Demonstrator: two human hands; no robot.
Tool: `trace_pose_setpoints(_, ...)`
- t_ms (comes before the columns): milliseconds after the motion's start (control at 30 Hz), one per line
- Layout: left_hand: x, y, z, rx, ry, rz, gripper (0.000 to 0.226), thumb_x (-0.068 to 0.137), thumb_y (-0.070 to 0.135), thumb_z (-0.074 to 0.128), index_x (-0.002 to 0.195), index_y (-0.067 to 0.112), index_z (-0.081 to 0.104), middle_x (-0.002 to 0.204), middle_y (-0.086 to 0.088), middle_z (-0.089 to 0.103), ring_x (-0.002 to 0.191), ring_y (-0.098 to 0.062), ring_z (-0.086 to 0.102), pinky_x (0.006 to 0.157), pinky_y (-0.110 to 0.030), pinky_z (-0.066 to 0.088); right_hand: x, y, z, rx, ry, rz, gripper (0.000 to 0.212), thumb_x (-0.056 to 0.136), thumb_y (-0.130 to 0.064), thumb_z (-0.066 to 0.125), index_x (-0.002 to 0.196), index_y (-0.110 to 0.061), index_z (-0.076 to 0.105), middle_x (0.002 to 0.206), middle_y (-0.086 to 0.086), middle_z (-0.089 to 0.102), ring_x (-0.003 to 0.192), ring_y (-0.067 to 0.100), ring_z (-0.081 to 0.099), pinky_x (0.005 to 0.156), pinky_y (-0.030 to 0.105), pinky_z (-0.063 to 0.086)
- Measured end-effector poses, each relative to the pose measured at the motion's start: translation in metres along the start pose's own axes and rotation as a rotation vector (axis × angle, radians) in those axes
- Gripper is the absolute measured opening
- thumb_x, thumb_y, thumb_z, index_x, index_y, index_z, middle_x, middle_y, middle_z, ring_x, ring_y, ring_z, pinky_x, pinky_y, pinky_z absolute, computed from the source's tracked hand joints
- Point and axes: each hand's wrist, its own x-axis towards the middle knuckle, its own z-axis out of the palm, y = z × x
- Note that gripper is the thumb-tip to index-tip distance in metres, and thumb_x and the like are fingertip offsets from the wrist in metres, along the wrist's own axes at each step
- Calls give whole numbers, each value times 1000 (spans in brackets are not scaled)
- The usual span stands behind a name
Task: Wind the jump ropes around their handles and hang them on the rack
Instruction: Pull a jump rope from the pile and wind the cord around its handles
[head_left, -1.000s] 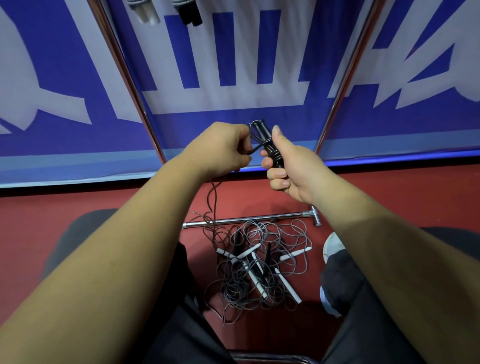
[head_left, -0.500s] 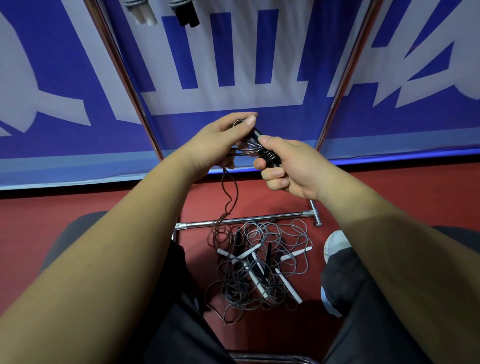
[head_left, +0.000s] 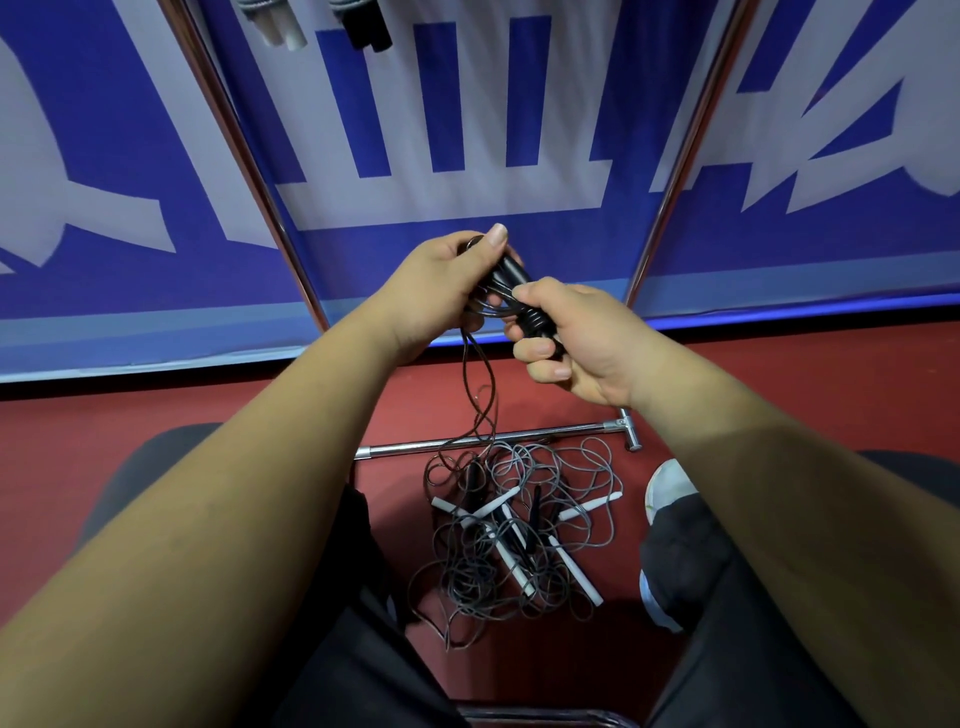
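Observation:
My right hand (head_left: 576, 343) grips the black handles (head_left: 511, 273) of a jump rope, with dark cord coiled round them. My left hand (head_left: 441, 283) curls over the top end of the handles and holds the cord there. The loose black cord (head_left: 480, 395) hangs from my hands down to the floor. A tangled pile of grey and black ropes with white handles (head_left: 519, 540) lies on the red floor between my legs. Two wound ropes hang at the top, one with white handles (head_left: 275, 23), one with black handles (head_left: 363, 26).
The chrome rack has two slanted uprights (head_left: 249, 166) and a base bar (head_left: 488, 439) on the floor just behind the pile. A blue and white banner (head_left: 467, 130) stands behind it. My shoe (head_left: 667, 488) is right of the pile.
My left hand has moved from beside the handles up over their top, carrying the cord round them. My right hand has tilted the handles and dropped slightly.

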Motion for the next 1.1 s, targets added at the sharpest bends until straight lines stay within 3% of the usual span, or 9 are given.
trace_pose_setpoints(100,0,-2,0,-14,-23,-7,56,109,54,49,111,2,69,80,-5,65,72,-17,57,69,-41,46,-1,-1,3,-40,42,-20,16,107,-19,52,105,-5,60,76,8,54,53,12,34,42,24,17)
trace_pose_setpoints(233,1,0,-3,44,-3,29,49,110,51,49,107,7,71,83,-3,67,74,-15,59,71,-37,49,-2,-2,3,-4,-33,25,18,107,-21,52,115,-5,56,78,9,55,54,14,39,42,25,28)
trace_pose_setpoints(400,2,2,-4,36,-23,71,43,109,50,50,102,12,71,84,-2,67,76,-18,58,75,-40,48,-5,-6,-4,38,-187,153,19,106,-30,54,110,-12,60,86,8,61,79,24,67,69,37,54)
trace_pose_setpoints(500,2,3,-3,72,-17,88,42,110,47,50,102,11,71,83,1,67,75,-16,59,75,-39,50,-5,-4,-6,54,-198,174,17,105,-31,53,106,-15,60,87,6,63,84,27,68,74,43,60)
trace_pose_setpoints(600,2,4,-3,146,-6,95,45,110,47,49,103,7,69,79,3,65,72,-16,57,70,-36,49,-3,-1,-2,108,-223,201,14,105,-30,46,102,-18,53,83,1,56,59,12,46,47,23,40)
trace_pose_setpoints(667,2,6,-4,152,7,95,47,110,49,50,104,5,68,78,2,62,70,-15,54,66,-33,47,-1,-2,-1,141,-228,193,14,107,-31,44,103,-18,50,79,-2,50,51,6,30,39,18,24)
trace_pose_setpoints(833,2,7,-12,204,-4,99,41,108,55,51,111,23,76,79,5,68,67,-9,58,63,-23,47,1,-4,-5,113,-173,126,17,109,-29,48,120,-16,49,77,-1,50,50,5,26,38,18,22)
trace_pose_setpoints(1000,-1,3,-27,299,-129,85,38,107,55,51,113,22,70,72,-2,67,67,-16,50,70,-32,46,1,-8,-10,167,-57,67,17,109,-31,51,102,-17,45,76,0,51,49,5,26,38,20,21)
trace_pose_setpoints(1100,-1,-1,-35,377,-233,103,21,107,46,56,106,40,76,76,5,67,72,-12,52,73,-28,48,1,-13,-16,192,-33,45,22,109,-34,51,98,-16,46,76,-1,51,49,5,25,38,19,20)
